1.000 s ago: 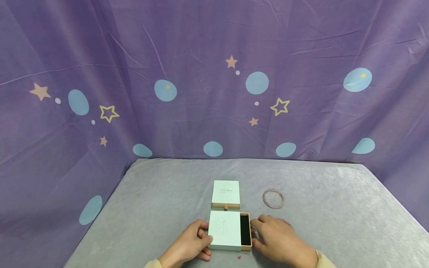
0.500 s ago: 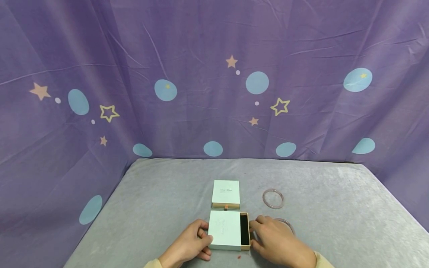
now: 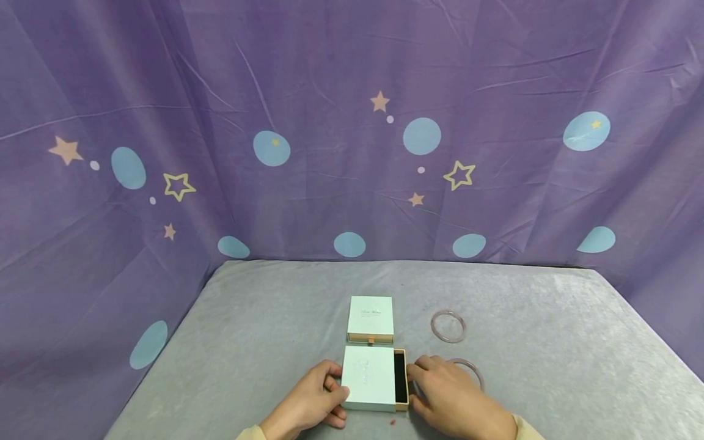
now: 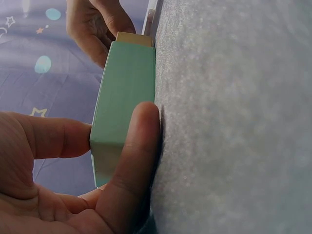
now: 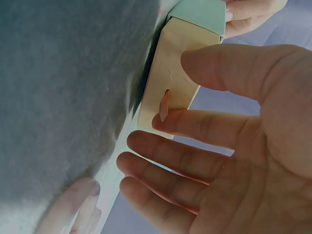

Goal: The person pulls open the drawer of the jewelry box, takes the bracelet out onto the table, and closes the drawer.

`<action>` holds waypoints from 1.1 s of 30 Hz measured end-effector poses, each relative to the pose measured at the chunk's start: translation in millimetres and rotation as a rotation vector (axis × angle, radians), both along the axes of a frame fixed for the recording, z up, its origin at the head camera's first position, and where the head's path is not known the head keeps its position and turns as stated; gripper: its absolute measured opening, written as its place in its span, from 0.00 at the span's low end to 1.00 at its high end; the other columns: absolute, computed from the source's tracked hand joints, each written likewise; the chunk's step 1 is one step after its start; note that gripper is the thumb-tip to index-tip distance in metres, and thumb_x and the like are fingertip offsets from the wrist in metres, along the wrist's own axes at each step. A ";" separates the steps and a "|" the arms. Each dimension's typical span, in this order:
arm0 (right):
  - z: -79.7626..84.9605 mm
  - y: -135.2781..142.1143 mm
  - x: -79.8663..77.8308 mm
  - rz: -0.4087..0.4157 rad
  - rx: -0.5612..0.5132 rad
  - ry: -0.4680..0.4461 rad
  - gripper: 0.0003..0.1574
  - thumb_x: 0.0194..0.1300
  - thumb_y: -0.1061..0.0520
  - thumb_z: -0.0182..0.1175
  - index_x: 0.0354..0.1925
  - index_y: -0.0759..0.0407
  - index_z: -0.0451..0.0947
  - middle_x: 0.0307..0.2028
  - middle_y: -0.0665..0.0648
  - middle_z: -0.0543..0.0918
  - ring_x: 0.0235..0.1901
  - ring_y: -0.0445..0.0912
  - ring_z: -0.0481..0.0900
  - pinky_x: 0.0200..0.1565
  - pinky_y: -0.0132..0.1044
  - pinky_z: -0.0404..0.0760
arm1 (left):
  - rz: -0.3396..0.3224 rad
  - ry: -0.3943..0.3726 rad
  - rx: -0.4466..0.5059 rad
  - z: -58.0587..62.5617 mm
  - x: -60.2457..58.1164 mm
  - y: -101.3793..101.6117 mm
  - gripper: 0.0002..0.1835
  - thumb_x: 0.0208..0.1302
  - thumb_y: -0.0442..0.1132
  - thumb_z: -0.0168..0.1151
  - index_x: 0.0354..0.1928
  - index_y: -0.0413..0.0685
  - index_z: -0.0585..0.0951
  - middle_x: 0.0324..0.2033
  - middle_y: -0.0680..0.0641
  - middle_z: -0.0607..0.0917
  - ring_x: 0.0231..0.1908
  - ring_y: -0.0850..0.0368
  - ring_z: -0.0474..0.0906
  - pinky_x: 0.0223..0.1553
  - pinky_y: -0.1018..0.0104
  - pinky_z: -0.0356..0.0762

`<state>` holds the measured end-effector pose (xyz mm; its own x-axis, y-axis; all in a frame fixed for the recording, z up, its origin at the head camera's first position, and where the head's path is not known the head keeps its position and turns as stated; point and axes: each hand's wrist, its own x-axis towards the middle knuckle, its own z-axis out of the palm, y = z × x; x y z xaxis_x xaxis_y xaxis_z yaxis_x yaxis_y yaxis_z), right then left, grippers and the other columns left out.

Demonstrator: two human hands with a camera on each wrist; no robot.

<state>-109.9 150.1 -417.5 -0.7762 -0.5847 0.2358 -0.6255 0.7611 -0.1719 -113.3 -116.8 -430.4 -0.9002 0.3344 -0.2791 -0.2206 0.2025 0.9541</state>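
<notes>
A pale mint-green drawer box (image 3: pixel 368 379) lies on the grey cloth in the head view. Its tan inner drawer (image 5: pixel 173 68) sticks out a little on the right, black inside, with a small ribbon pull (image 5: pixel 165 105) on its front. My left hand (image 3: pixel 310 397) holds the sleeve's left end, thumb and fingers round its corner. With nearly straight fingers, my right hand (image 3: pixel 453 397) touches the drawer front by thumb and index fingertip. A pinkish clear bangle (image 3: pixel 477 368) lies just behind the right hand, which partly hides it.
A second mint-green box (image 3: pixel 371 316), shut, stands directly behind the first. Another clear bangle (image 3: pixel 448 326) lies to its right. A small red speck (image 3: pixel 392 422) is on the cloth near the front box. Purple star-patterned curtain (image 3: pixel 352 183) hangs along the table's back.
The drawer has slid slightly left into the sleeve as the right hand moved left with it. More of the nearer bangle shows. The left hand stays put.
</notes>
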 end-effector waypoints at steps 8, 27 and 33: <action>-2.6 -1.2 -0.1 0.009 -0.006 0.007 0.14 0.54 0.51 0.67 0.39 0.51 0.78 0.36 0.46 0.79 0.37 0.43 0.77 0.36 0.40 0.79 | -0.007 -0.010 0.005 0.5 0.0 -0.4 0.18 0.63 0.28 0.58 0.52 0.29 0.66 0.28 0.42 0.73 0.21 0.53 0.79 0.24 0.59 0.84; -3.8 -3.6 0.8 0.060 -0.015 0.060 0.11 0.52 0.54 0.68 0.33 0.50 0.76 0.30 0.43 0.73 0.32 0.40 0.75 0.34 0.36 0.77 | -0.013 -0.013 0.009 0.0 -0.4 -1.4 0.19 0.63 0.29 0.58 0.52 0.29 0.66 0.28 0.42 0.73 0.21 0.53 0.79 0.24 0.59 0.84; -3.4 -4.6 1.3 0.065 -0.024 0.069 0.11 0.51 0.54 0.68 0.33 0.50 0.76 0.30 0.43 0.73 0.33 0.40 0.76 0.33 0.36 0.77 | -0.014 -0.002 0.008 -2.2 -1.3 -1.6 0.19 0.63 0.28 0.58 0.52 0.28 0.65 0.28 0.43 0.73 0.21 0.53 0.79 0.24 0.58 0.85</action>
